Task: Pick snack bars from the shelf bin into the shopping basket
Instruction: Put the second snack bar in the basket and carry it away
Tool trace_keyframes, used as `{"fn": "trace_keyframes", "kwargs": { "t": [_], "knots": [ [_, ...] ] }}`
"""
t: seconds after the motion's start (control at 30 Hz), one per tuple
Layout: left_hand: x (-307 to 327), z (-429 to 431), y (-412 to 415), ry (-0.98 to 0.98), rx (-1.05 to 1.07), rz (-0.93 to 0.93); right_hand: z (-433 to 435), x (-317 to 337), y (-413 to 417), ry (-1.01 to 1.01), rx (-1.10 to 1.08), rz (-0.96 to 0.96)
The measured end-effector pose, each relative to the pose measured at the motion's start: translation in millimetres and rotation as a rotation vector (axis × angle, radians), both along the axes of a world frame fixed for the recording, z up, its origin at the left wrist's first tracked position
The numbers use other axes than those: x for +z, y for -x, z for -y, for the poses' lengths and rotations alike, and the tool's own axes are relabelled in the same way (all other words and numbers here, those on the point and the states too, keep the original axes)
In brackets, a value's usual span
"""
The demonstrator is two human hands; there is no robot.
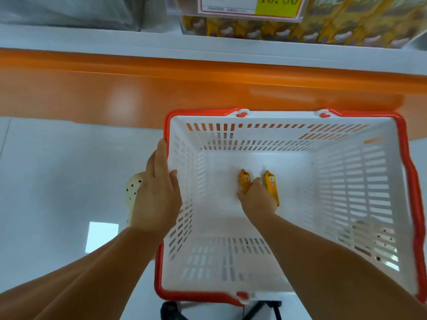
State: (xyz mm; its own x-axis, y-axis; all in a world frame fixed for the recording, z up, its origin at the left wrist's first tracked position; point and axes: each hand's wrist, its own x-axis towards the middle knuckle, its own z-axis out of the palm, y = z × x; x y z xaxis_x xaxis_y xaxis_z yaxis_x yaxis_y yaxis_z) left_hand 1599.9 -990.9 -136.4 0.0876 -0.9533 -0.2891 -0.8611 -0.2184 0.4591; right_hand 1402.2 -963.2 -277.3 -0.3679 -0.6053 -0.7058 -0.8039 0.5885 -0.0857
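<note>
A white shopping basket with a red rim stands on the floor below the shelf. My right hand reaches down to its bottom and holds two yellow snack bars, one on the left and one on the right of the fingers. My left hand rests on the basket's left rim, fingers straight along the outside and thumb inside the wall. At the top right, a clear shelf bin holds several yellow and brown snack bars.
An orange shelf front runs across above the basket, with a white shelf ledge over it. A price tag hangs on the bin. A perforated cream shoe shows left of the basket on the pale floor.
</note>
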Motion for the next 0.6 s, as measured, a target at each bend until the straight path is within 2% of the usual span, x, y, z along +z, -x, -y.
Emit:
{"fn": "trace_keyframes", "kwargs": {
  "t": [0.13, 0.27, 0.43, 0.6],
  "knots": [
    [0.1, -1.0, -1.4, -0.01, -0.009, -0.008, -3.3, 26.0, 9.1, 0.086, -0.109, 0.063],
    [8.4, -10.1, -1.7, 0.032, -0.062, 0.006, -16.3, 75.7, 25.3, 0.156, -0.103, 0.078],
    [40.2, -41.0, 15.2, 0.129, -0.146, 0.051, -47.0, 133.9, 50.8, 0.343, -0.156, 0.058],
    [76.0, -79.2, 27.8, 0.133, -0.219, -0.015, -96.5, 197.8, 73.3, 0.534, -0.189, 0.13]
  ]
}}
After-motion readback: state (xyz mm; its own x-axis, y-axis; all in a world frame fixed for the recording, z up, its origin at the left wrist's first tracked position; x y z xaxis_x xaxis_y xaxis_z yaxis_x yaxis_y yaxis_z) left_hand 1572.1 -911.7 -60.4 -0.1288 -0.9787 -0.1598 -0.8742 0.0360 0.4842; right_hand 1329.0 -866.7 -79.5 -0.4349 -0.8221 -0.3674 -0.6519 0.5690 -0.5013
